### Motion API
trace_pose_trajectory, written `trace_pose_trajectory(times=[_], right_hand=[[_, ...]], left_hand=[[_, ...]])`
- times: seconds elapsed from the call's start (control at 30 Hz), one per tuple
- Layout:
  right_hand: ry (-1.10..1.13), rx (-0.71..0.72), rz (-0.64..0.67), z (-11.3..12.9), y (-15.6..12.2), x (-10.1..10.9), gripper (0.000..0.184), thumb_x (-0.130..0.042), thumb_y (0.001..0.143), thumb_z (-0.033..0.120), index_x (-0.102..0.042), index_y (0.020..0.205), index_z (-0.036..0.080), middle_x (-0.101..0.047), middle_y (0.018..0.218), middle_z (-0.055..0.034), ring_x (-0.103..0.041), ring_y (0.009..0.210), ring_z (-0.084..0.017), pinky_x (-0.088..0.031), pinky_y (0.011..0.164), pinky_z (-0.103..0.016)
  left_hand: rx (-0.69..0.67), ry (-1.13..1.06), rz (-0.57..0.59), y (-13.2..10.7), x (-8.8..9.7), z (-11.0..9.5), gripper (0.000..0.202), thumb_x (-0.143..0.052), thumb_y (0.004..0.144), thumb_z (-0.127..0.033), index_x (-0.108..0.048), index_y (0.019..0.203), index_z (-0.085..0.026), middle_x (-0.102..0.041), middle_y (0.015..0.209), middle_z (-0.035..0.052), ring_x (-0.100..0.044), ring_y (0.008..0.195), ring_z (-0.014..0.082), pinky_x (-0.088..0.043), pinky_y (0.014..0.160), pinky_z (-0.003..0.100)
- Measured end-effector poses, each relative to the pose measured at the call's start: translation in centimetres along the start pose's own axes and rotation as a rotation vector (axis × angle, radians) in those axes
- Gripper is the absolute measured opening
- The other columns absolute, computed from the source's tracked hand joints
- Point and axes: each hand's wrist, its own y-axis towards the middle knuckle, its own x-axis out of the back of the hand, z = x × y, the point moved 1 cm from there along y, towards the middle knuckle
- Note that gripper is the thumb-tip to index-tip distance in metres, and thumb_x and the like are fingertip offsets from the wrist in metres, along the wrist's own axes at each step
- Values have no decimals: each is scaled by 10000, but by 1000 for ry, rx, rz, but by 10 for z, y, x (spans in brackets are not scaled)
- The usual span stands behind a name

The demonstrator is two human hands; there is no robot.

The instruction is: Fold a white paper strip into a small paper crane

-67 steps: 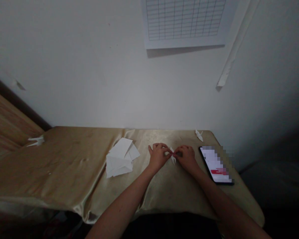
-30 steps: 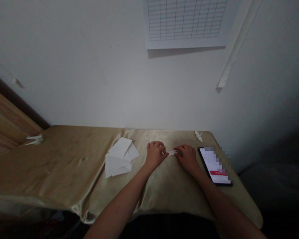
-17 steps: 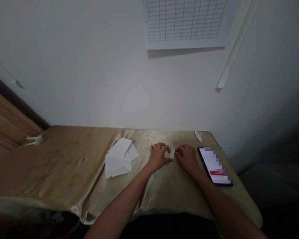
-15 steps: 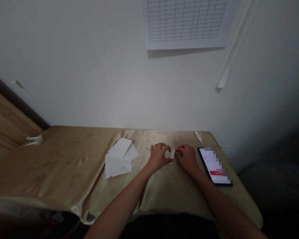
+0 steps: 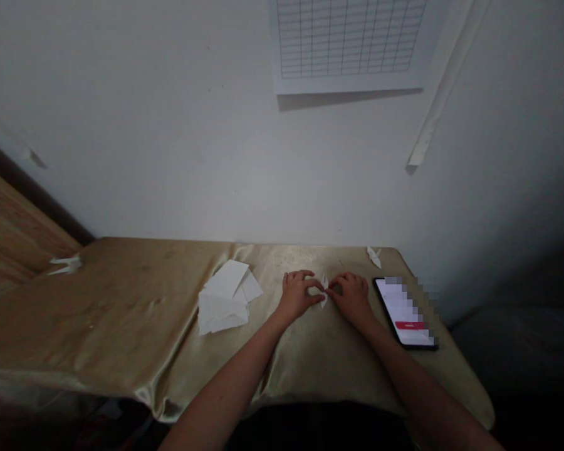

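A small folded piece of white paper (image 5: 324, 291) stands narrow and upright on the gold cloth between my hands. My left hand (image 5: 298, 295) lies to its left, with the fingertips pressed against the paper. My right hand (image 5: 352, 298) comes in from the other side, and its fingers also touch the paper. Together the two hands hide part of the fold. Left of my left hand is a loose pile of white paper sheets (image 5: 222, 298), which neither hand touches.
A gold satin cloth (image 5: 122, 313) covers the table. A phone (image 5: 404, 311) with a blurred screen lies right of my right hand. A paper crane (image 5: 374, 256) sits at the back edge, another paper figure (image 5: 66, 264) at the far left. A gridded chart (image 5: 348, 44) hangs on the wall.
Both hands have closed in on the folded paper, and the left fingertips now reach it. The phone screen's display has changed slightly.
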Motion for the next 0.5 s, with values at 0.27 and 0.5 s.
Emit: trace_pose_trajectory(times=[0.27, 0.5], right_hand=[[-7, -31, 2, -1, 1, -2, 125, -692, 863, 350, -726, 938, 256, -666, 1081, -56, -529, 1117, -262, -276, 1035, -444], [9, -48, -5, 3, 0, 0, 127, -708, 857, 393, -756, 898, 283, -659, 1079, -52, -523, 1102, -265, -287, 1031, -444]], left_hand=[[-20, 35, -28, -2, 2, -2, 185, -834, 776, -433, -794, 954, -402, -632, 1324, -33, -521, 1259, 263, -345, 1135, 478], [-22, 59, -25, -3, 3, -1, 237, -836, 770, -438, -793, 1003, -436, -619, 1357, -39, -509, 1270, 268, -350, 1136, 471]])
